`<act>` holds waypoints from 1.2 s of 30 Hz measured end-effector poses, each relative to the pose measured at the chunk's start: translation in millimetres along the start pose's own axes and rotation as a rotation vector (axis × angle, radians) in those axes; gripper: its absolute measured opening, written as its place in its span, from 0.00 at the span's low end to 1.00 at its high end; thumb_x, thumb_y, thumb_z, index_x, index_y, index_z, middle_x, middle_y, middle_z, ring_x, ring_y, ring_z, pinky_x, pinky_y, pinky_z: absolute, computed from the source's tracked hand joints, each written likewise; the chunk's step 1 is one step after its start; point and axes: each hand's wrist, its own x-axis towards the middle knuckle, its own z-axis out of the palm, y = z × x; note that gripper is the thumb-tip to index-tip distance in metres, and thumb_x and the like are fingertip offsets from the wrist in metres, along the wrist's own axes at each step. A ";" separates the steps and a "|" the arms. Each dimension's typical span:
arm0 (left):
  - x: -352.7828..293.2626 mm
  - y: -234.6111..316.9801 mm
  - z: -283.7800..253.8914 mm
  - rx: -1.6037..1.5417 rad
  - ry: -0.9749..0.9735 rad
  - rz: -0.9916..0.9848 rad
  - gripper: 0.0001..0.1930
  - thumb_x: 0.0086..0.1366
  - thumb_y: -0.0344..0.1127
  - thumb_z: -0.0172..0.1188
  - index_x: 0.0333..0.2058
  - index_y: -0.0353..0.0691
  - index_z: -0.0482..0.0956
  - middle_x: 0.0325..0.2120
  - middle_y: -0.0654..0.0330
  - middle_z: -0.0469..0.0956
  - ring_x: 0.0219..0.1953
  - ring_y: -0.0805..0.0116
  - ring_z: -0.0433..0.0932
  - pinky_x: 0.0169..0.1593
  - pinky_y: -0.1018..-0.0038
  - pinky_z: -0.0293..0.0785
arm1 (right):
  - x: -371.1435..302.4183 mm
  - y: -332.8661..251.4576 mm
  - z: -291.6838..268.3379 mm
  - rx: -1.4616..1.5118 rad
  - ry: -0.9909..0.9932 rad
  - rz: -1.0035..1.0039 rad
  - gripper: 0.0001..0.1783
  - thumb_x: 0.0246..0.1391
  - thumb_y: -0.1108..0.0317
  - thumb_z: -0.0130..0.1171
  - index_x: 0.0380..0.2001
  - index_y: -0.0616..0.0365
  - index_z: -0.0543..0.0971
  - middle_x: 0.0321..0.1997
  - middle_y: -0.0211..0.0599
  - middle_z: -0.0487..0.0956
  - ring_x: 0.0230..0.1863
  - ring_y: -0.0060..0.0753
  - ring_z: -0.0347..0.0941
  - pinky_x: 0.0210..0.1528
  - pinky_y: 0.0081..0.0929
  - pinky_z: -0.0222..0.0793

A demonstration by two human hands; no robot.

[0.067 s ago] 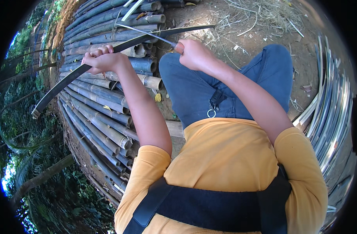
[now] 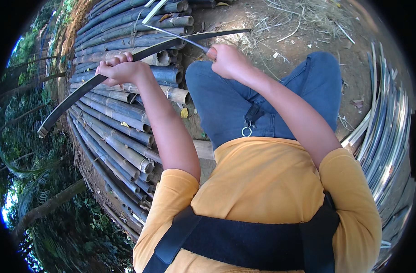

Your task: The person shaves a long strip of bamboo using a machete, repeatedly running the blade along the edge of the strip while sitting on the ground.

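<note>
While the trees (image 2: 39, 195) stand green at the far left, a big stack of bamboo poles (image 2: 112, 118) lies on the ground next to them. Over that stack runs one long dark strip (image 2: 76, 98) of bamboo. It goes from low on the left up to the right, past both hands, and its far tip sticks out over the dirt (image 2: 280, 27).

Next comes the left hand (image 2: 121, 70). Its fingers are curled tight around the strip, so it holds the strip up off the poles.

Then comes the right hand (image 2: 228, 61), closed in a fist on the handle of a knife (image 2: 180, 38). The thin blade points up and to the left and lies on the strip, or just over it. I cannot tell if the edge is biting in.

It looks like the person is shaving or trimming the strip, and the cut is under way. I think the next move needs a firm hold from the left hand, so the strip does not twist, and a smooth push of the blade along it, kept away from those fingers.

Under the arms are blue jeans (image 2: 244, 100) and a yellow shirt (image 2: 258, 191). At the far right lies a pile of pale slats (image 2: 385, 123).
</note>
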 end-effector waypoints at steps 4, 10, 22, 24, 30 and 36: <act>4.5 -3.1 -6.3 -0.026 0.080 -0.035 0.12 0.63 0.40 0.47 0.30 0.46 0.53 0.15 0.70 0.50 0.13 0.76 0.49 0.17 0.75 0.46 | 8.6 -0.1 0.0 0.010 -0.019 0.073 0.06 0.51 0.70 0.53 0.30 0.61 0.76 0.34 0.56 0.80 0.41 0.59 0.78 0.43 0.47 0.71; 2.5 -1.6 -5.2 -0.079 0.002 -0.067 0.10 0.64 0.39 0.49 0.31 0.48 0.55 0.12 0.70 0.50 0.11 0.78 0.48 0.15 0.77 0.46 | 10.8 14.1 -7.0 0.021 -0.119 0.214 0.14 0.58 0.65 0.52 0.43 0.61 0.79 0.42 0.55 0.81 0.48 0.56 0.78 0.49 0.45 0.73; -3.0 0.8 -1.3 -0.144 -0.092 -0.049 0.09 0.64 0.36 0.46 0.28 0.48 0.55 0.11 0.70 0.49 0.11 0.79 0.48 0.14 0.77 0.45 | 2.2 3.7 -24.2 0.002 -0.036 0.141 0.06 0.52 0.71 0.54 0.31 0.61 0.75 0.32 0.53 0.80 0.38 0.57 0.78 0.40 0.47 0.70; -6.1 0.8 -1.0 -0.156 -0.098 -0.037 0.09 0.63 0.35 0.45 0.28 0.48 0.55 0.11 0.71 0.49 0.11 0.79 0.47 0.14 0.77 0.45 | -12.2 -4.7 -22.8 -0.020 -0.085 0.067 0.07 0.55 0.69 0.52 0.31 0.61 0.75 0.33 0.52 0.80 0.37 0.57 0.78 0.40 0.48 0.70; -12.2 4.6 4.2 -0.109 -0.060 -0.032 0.08 0.64 0.35 0.45 0.28 0.47 0.55 0.12 0.71 0.50 0.12 0.79 0.47 0.14 0.78 0.45 | -0.3 16.7 -20.7 0.013 -0.070 0.224 0.15 0.60 0.64 0.53 0.45 0.60 0.80 0.43 0.55 0.82 0.48 0.53 0.80 0.49 0.46 0.74; -14.7 8.6 1.6 -0.088 -0.106 0.015 0.08 0.65 0.36 0.45 0.30 0.48 0.55 0.13 0.71 0.50 0.12 0.79 0.48 0.15 0.78 0.46 | -23.0 7.7 -18.9 -0.046 -0.073 0.099 0.12 0.60 0.65 0.53 0.39 0.61 0.80 0.40 0.53 0.82 0.45 0.55 0.80 0.48 0.46 0.74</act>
